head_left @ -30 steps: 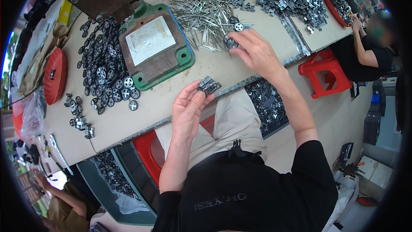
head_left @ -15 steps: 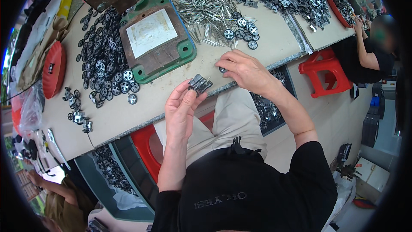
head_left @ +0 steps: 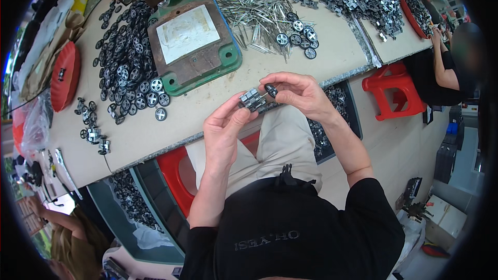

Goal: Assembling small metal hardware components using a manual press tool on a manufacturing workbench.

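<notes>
My left hand (head_left: 226, 127) holds a small cluster of silver-and-black metal toy chassis parts (head_left: 252, 99) between thumb and fingers, above the table's front edge. A thin pin sticks out of the cluster toward the right. In my right hand (head_left: 301, 95) a small black wheel (head_left: 271, 91) is pinched between thumb and fingers, right at the end of that pin. Whether the pin has entered the wheel I cannot make out. Beyond my hands lie several loose wheels (head_left: 295, 39) beside a heap of thin metal pins (head_left: 254, 8).
A green press base (head_left: 228, 58) with a white plate stands at the table's middle, a big pile of black wheels (head_left: 124, 72) left of it. Finished-looking wheeled pieces (head_left: 93, 135) lie front left. A red tray (head_left: 66, 75) and red stool (head_left: 392, 91) flank the scene. Co-workers sit at both sides.
My right hand has come down and toward my left hand, bringing the wheel up to the pin. My left hand has shifted slightly right with the cluster.
</notes>
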`<state>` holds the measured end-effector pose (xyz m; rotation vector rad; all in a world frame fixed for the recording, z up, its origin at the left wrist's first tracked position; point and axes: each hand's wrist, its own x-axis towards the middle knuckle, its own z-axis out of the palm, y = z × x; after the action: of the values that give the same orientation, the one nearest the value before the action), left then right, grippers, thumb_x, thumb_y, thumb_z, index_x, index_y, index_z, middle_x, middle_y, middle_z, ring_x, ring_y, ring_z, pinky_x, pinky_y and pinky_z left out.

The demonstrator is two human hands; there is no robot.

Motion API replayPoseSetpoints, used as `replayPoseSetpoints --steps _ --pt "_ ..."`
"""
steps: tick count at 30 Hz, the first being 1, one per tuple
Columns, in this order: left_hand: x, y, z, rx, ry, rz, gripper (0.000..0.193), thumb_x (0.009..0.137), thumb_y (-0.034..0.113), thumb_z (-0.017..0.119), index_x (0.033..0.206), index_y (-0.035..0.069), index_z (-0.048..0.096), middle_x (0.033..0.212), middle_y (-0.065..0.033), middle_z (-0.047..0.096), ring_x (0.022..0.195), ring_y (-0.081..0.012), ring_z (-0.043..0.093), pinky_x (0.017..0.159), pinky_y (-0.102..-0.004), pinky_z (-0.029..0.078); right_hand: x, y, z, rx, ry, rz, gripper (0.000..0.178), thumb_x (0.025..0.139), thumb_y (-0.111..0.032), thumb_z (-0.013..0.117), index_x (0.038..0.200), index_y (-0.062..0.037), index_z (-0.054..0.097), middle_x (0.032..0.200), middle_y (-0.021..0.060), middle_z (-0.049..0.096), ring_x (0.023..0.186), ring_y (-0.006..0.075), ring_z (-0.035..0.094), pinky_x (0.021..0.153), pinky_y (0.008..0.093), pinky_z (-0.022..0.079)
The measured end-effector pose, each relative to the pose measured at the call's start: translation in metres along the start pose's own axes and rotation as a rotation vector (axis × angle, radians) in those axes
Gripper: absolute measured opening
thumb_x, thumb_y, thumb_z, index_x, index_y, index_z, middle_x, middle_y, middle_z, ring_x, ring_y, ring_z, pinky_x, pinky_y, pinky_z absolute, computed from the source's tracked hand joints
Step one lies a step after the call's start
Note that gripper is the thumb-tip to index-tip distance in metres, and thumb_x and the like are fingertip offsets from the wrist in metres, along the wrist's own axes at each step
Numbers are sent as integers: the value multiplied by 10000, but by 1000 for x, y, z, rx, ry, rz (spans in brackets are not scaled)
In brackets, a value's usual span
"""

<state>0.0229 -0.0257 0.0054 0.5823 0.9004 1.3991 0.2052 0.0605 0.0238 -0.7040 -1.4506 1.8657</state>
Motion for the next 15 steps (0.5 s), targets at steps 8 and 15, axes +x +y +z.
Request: replayPoseSetpoints --steps 8,15 --pt "-2 -1 0 44 16 17 337 867 27 582 1192 -48 530 1075 -148 620 910 -193 631 803 -300 535 0 2 -1 -14 -17 10 332 847 -37 607 1169 27 560 1061 85 618 934 99 570 815 244 469" --pt "-4 -3 5 348 49 170 345 830 -27 621 1170 -44 559 1040 -105 629 909 -151 616 819 -264 503 -2 11 2 -88 110 140 280 844 -63 628 1111 18 603 956 60 643 824 72 563 734 211 477"
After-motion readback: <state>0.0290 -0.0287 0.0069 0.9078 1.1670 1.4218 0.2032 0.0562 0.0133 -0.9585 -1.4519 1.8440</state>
